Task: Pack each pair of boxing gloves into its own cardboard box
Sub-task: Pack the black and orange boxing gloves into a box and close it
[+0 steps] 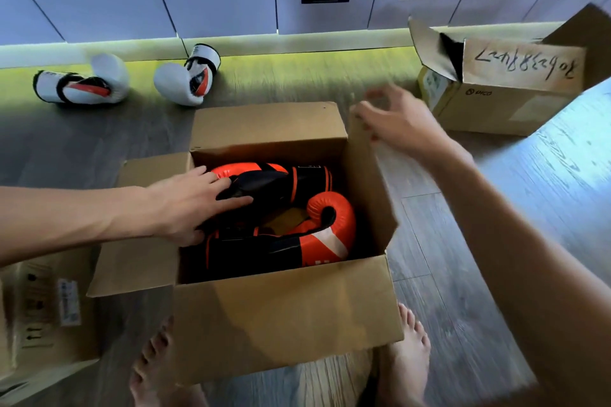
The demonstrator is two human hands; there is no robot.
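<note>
The orange gloves [281,208] lie in the box [287,314] under the flat left hand [191,205]; the right hand [396,122] is too blurry to tell. The white gloves [180,82] behind the box wait.

Head-cam catches arms and feet only. Left grip [195,201]: bare, knuckles and finger creases sharp in the light. Behind it the left forearm [66,218] is bare to the frame edge, with a tendon ridge at the wrist. Right grip [400,122]: bare, fingertips motion-blurred, detail unreadable. Behind it the right forearm [515,241] is bare to the frame edge, stretched wide by the lens, its near part in shade. Below both grips are bare feet, left foot [155,370] and right foot [410,350], toes showing.
</note>
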